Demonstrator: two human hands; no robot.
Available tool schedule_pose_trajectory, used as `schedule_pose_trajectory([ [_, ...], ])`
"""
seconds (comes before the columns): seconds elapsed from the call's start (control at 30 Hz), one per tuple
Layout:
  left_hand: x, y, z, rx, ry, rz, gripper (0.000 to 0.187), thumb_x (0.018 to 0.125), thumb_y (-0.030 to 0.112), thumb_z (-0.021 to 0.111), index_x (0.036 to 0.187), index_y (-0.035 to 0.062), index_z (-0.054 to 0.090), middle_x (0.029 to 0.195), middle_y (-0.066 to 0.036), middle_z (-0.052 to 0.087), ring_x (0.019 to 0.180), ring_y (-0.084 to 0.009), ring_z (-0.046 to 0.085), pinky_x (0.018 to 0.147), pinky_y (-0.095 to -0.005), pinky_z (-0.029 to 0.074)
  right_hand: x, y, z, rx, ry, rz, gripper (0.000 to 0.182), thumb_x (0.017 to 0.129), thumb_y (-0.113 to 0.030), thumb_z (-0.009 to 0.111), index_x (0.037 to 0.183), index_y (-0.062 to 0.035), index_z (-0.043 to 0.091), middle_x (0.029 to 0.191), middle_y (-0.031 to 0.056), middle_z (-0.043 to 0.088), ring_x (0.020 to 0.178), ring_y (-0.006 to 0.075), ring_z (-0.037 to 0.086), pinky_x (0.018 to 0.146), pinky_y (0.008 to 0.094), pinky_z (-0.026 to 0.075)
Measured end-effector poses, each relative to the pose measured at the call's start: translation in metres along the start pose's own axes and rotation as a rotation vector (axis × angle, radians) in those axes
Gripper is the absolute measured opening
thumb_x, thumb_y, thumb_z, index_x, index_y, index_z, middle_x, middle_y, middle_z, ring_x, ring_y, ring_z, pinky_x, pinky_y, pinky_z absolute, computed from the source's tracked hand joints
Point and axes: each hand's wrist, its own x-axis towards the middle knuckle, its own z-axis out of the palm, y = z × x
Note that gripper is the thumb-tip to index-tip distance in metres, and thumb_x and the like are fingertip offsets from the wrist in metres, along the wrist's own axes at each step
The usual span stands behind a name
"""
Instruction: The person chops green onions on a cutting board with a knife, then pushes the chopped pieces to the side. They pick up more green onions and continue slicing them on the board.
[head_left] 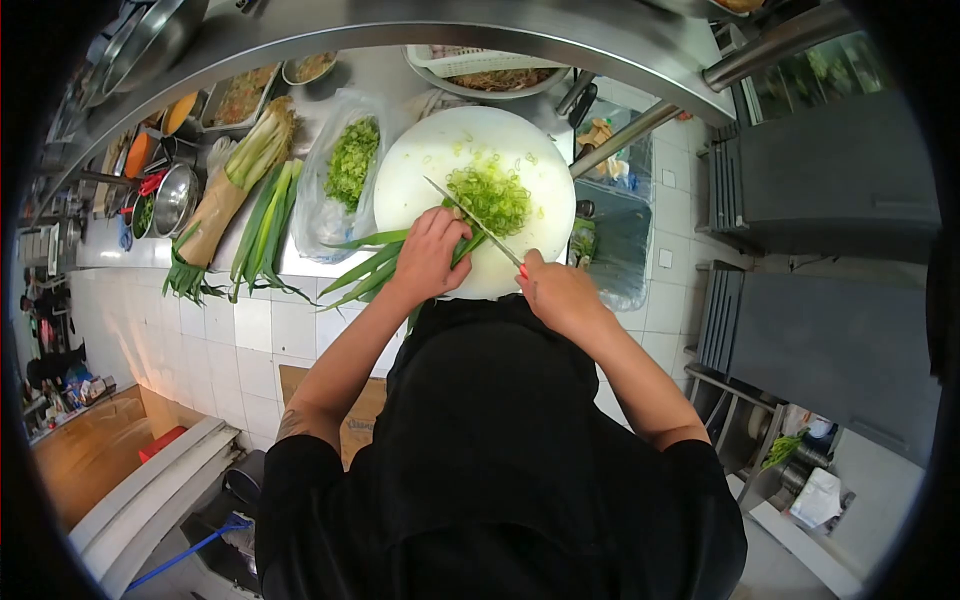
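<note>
On the round white cutting board lies a pile of sliced green onion. My left hand is closed over a bunch of green onion stalks, whose leaves stick out to the left past the board's edge. In my right hand is the red handle of a knife. The blade points up and left, between my left fingers and the sliced pile. Left of the board, a clear plastic bag holds more chopped greens.
Whole green onions and a paper-wrapped bundle lie further left, near metal bowls. A large pan with a white basket stands behind the board. Bins stand to the right. A metal shelf edge crosses the top.
</note>
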Motion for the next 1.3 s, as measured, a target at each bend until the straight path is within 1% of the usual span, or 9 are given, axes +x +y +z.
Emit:
schedule_pose_trajectory([
  [0.13,0.001,0.001,0.001,0.001,-0.011,-0.018,0.036,0.074,0.014,0.075,0.107,0.007,0.06,0.115,-0.018,0.057,0.118,-0.0419,0.054,0.103,-0.0491,0.044,0.043,0.012,0.041,0.034,0.06,-0.017,0.026,0.106,-0.026,0.056,0.107,0.0,0.054,0.079,0.0235,0.072,0.082,0.0443,0.073,0.073,0.0563,0.055],
  [0.23,-0.001,0.0,0.002,0.001,0.005,-0.007,0.036,0.074,0.013,0.075,0.106,0.0068,0.06,0.115,-0.018,0.057,0.118,-0.0419,0.054,0.103,-0.0491,0.045,0.044,0.008,0.025,0.0,0.057,-0.057,0.026,0.106,-0.026,0.055,0.107,-0.0001,0.054,0.079,0.0234,0.072,0.082,0.0443,0.073,0.074,0.0562,0.055],
  [0.37,-0.001,0.001,0.002,-0.005,0.022,-0.021,0.036,0.074,0.013,0.076,0.105,0.0068,0.059,0.114,-0.018,0.057,0.117,-0.0424,0.054,0.102,-0.0494,0.045,0.007,-0.003,-0.007,-0.006,0.029,-0.057,0.027,0.106,-0.027,0.056,0.107,0.0,0.054,0.08,0.0235,0.072,0.082,0.0444,0.073,0.074,0.0559,0.055],
  [0.43,-0.001,0.0,0.003,-0.002,0.026,-0.019,0.036,0.074,0.013,0.076,0.105,0.0069,0.059,0.113,-0.018,0.057,0.117,-0.0424,0.055,0.102,-0.0495,0.045,0.0,-0.003,-0.01,0.002,-0.037,0.005,0.028,0.105,-0.028,0.058,0.107,0.0001,0.054,0.081,0.0232,0.073,0.081,0.0445,0.073,0.075,0.0555,0.056],
  [0.57,-0.002,-0.002,0.003,-0.006,0.002,-0.027,0.037,0.075,0.014,0.077,0.107,0.0074,0.059,0.112,-0.018,0.056,0.117,-0.0423,0.054,0.102,-0.0497,0.045,0.038,0.017,0.041,0.047,0.016,0.003,0.029,0.104,-0.028,0.06,0.109,-0.0002,0.055,0.084,0.0235,0.073,0.083,0.0443,0.073,0.076,0.0554,0.056],
  [0.83,-0.004,0.003,-0.012,0.07,-0.051,-0.003,0.04,0.076,0.014,0.079,0.111,0.0081,0.059,0.115,-0.017,0.057,0.119,-0.0416,0.053,0.103,-0.0496,0.045,0.043,0.041,0.024,0.065,-0.045,0.043,0.032,0.103,-0.034,0.061,0.112,-0.0029,0.056,0.092,0.0233,0.074,0.091,0.0434,0.072,0.08,0.0562,0.056],
  [1.03,0.014,-0.003,0.004,0.044,-0.06,0.016,0.043,0.074,0.008,0.081,0.111,0.0068,0.059,0.118,-0.017,0.057,0.119,-0.0417,0.053,0.102,-0.0495,0.046,0.043,0.058,0.015,0.098,0.03,0.087,0.035,0.103,-0.037,0.061,0.114,-0.0034,0.056,0.093,0.0229,0.074,0.092,0.0439,0.072,0.081,0.056,0.056],
  [1.17,0.038,0.002,0.018,0.013,-0.052,0.02,0.044,0.074,0.007,0.083,0.111,0.0069,0.059,0.118,-0.018,0.056,0.118,-0.0421,0.053,0.102,-0.0491,0.047,0.04,0.06,0.015,0.141,0.04,0.102,0.035,0.104,-0.036,0.06,0.116,-0.0036,0.055,0.094,0.0231,0.074,0.092,0.044,0.072,0.081,0.0558,0.056],
  [1.3,0.035,0.002,0.021,0.03,-0.019,0.018,0.046,0.074,0.008,0.083,0.113,0.0064,0.059,0.119,-0.019,0.057,0.118,-0.042,0.053,0.101,-0.0486,0.047,0.031,0.056,0.021,0.188,-0.013,0.046,0.031,0.106,-0.032,0.056,0.115,-0.0021,0.054,0.095,0.024,0.074,0.093,0.0438,0.073,0.081,0.0554,0.056],
])
